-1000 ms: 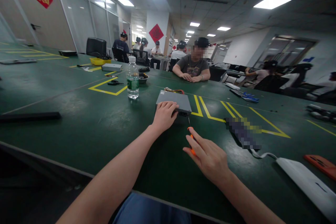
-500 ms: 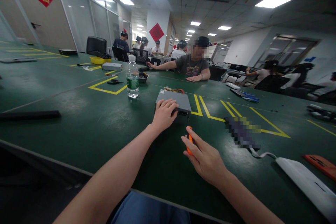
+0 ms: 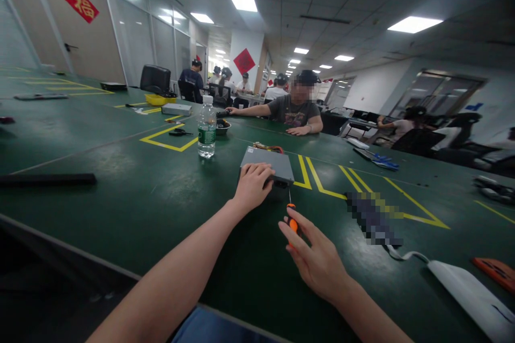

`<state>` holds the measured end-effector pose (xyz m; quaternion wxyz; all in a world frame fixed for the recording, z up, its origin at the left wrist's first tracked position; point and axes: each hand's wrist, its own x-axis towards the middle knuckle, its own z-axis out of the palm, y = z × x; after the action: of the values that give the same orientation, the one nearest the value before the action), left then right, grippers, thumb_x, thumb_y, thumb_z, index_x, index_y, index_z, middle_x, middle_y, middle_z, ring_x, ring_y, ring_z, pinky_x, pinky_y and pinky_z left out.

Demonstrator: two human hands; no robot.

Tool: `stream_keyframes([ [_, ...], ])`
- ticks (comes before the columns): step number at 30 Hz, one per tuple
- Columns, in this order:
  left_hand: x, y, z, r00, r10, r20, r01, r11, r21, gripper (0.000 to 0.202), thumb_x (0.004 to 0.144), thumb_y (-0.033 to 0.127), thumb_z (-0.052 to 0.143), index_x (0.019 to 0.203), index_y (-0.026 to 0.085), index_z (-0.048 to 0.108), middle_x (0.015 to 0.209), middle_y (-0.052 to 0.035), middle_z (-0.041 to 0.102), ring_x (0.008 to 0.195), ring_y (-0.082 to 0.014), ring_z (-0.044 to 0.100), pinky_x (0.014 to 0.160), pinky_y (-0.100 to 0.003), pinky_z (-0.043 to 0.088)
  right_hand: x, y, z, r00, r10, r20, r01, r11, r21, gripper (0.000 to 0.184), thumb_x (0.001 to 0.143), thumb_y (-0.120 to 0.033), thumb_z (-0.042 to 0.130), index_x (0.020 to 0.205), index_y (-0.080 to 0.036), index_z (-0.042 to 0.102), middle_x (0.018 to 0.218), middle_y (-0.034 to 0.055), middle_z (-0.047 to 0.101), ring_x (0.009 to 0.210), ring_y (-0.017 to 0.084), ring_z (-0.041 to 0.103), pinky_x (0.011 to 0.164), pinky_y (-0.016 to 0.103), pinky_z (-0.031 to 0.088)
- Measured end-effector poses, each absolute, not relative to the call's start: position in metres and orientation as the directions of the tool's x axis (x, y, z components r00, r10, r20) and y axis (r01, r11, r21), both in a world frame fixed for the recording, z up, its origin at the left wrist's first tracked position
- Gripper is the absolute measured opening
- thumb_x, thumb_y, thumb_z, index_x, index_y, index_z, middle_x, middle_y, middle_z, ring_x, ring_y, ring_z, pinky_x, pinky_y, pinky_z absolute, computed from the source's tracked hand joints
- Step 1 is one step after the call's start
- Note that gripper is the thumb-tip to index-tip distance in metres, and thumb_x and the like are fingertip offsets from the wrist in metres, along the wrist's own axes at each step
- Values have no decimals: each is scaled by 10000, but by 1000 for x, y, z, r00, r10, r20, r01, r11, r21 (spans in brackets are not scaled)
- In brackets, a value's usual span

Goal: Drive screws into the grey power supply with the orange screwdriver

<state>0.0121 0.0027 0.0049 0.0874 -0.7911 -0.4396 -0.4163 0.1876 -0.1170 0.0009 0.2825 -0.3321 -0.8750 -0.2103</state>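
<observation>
A grey metal computer power supply lies on the green table, its bundled coloured cables at the far side. My left hand rests over its near left part, fingers on the top and thumb at the near face. In my right hand is a screwdriver with an orange and black handle, held between thumb and fingers. Its thin shaft points away from me, towards the near right corner of the power supply. Whether the tip touches a screw is too small to tell.
A water bottle stands left of the power supply, with a small bowl behind it. To the right lie a blurred dark item, a white device and an orange phone. Across the table sits a person.
The whole scene sits slightly lower as my head tilts. Black parts of the screwdriver handle now show between my right fingers. My left hand stays on the power supply.
</observation>
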Motion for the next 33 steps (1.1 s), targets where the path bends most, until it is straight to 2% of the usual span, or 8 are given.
stream_keyframes([
  [3, 12, 2, 5, 270, 630, 728, 768, -597, 232, 213, 804, 210, 500, 1006, 250, 556, 1180, -5, 572, 1135, -177, 457, 968, -379, 288, 188, -113, 2, -581, 357, 731, 682, 704, 198, 303, 816, -200, 524, 1114, -175, 476, 1107, 163, 564, 910, 208, 600, 701, 335, 516],
  [7, 12, 2, 5, 268, 633, 726, 770, -594, 234, 217, 800, 214, 508, 1009, 250, 556, 1175, -3, 574, 1132, -177, 458, 972, -382, 285, 192, -109, -2, -465, 346, 815, 675, 734, 74, 267, 794, -198, 562, 1027, -180, 433, 1061, 144, 595, 935, 200, 602, 708, 326, 522],
  [10, 12, 2, 6, 271, 636, 723, 768, -595, 236, 217, 798, 211, 509, 1006, 252, 557, 1173, -5, 574, 1131, -177, 458, 970, -380, 288, 193, -113, -3, -489, 415, 767, 678, 734, 36, 278, 812, -227, 534, 1057, -165, 418, 1113, 166, 560, 974, 210, 587, 736, 338, 523],
  [14, 12, 2, 6, 272, 631, 727, 764, -600, 235, 211, 805, 207, 496, 1003, 248, 554, 1166, -5, 578, 1118, -174, 465, 967, -375, 289, 191, -117, -1, -592, 456, 665, 687, 716, 121, 345, 846, -206, 446, 1184, -144, 416, 1211, 200, 474, 1066, 235, 530, 791, 366, 503],
  [18, 12, 2, 6, 268, 625, 734, 765, -601, 233, 208, 801, 204, 500, 996, 250, 556, 1161, -1, 581, 1113, -169, 466, 965, -369, 292, 189, -114, 1, -596, 395, 700, 694, 692, 200, 316, 831, -249, 507, 1131, -160, 464, 1106, 177, 551, 931, 218, 593, 718, 346, 520],
  [25, 14, 0, 7, 262, 640, 723, 766, -593, 248, 217, 797, 202, 498, 996, 255, 564, 1164, -7, 581, 1120, -179, 465, 962, -382, 297, 187, -110, -5, -536, 428, 728, 668, 742, 55, 290, 830, -231, 501, 1096, -169, 404, 1178, 175, 522, 949, 201, 600, 733, 336, 525],
  [29, 14, 1, 6, 259, 639, 724, 766, -593, 249, 217, 801, 208, 495, 1002, 260, 560, 1179, 4, 574, 1135, -176, 456, 971, -377, 288, 186, -112, -3, -599, 452, 661, 694, 705, 147, 346, 846, -195, 454, 1189, -181, 409, 1241, 179, 460, 1027, 212, 558, 775, 341, 510],
  [33, 13, 2, 5, 262, 639, 723, 764, -595, 249, 212, 804, 218, 491, 1004, 253, 554, 1169, 1, 580, 1128, -177, 461, 965, -370, 285, 188, -108, 2, -591, 367, 718, 719, 643, 263, 259, 812, -224, 546, 1059, -167, 494, 1061, 156, 572, 849, 187, 608, 686, 301, 519],
])
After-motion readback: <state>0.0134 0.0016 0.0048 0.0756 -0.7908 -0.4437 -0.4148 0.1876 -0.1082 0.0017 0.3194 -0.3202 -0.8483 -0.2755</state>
